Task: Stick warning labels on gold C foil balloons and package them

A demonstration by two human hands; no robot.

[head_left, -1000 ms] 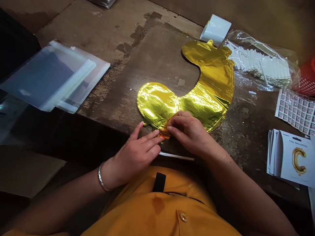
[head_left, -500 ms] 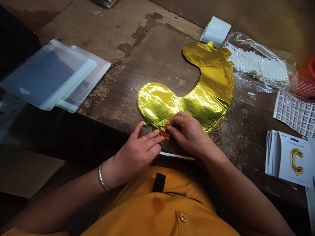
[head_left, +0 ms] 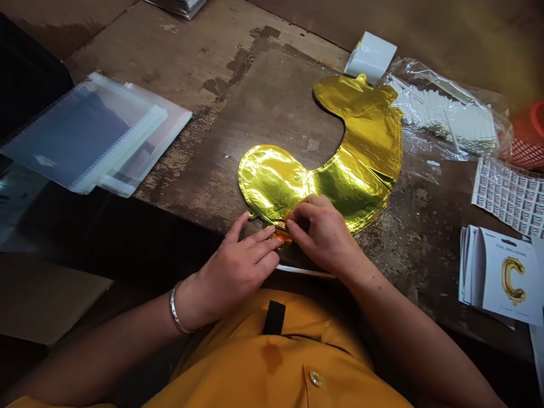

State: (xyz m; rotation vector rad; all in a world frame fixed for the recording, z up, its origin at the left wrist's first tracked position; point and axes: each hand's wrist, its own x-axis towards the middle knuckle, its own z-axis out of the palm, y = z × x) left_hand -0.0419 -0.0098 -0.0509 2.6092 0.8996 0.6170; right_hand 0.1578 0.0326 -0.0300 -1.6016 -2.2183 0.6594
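A flat gold foil balloon point(head_left: 365, 150), curved like a C, lies on the dark wooden table point(head_left: 272, 107). My left hand point(head_left: 242, 255) rests at its near lower edge, fingers spread, their tips on the small foil tail by the edge. My right hand point(head_left: 323, 232) has thumb and forefinger pinched together over the same spot; whatever is between them is too small to make out. A thin white straw point(head_left: 304, 271) lies along the table's front edge, just below both hands.
Clear plastic sleeves point(head_left: 93, 136) lie at the left. At the back right are a white roll point(head_left: 370, 56) and a bag of white straws point(head_left: 446, 116). A sticker sheet point(head_left: 508, 195), printed balloon cards point(head_left: 510, 275) and a red basket point(head_left: 529, 139) are at the right.
The right hand's pinching fingertips have shifted slightly at the balloon's tail. My left hand has hardly moved, and the balloon lies nearly as before.
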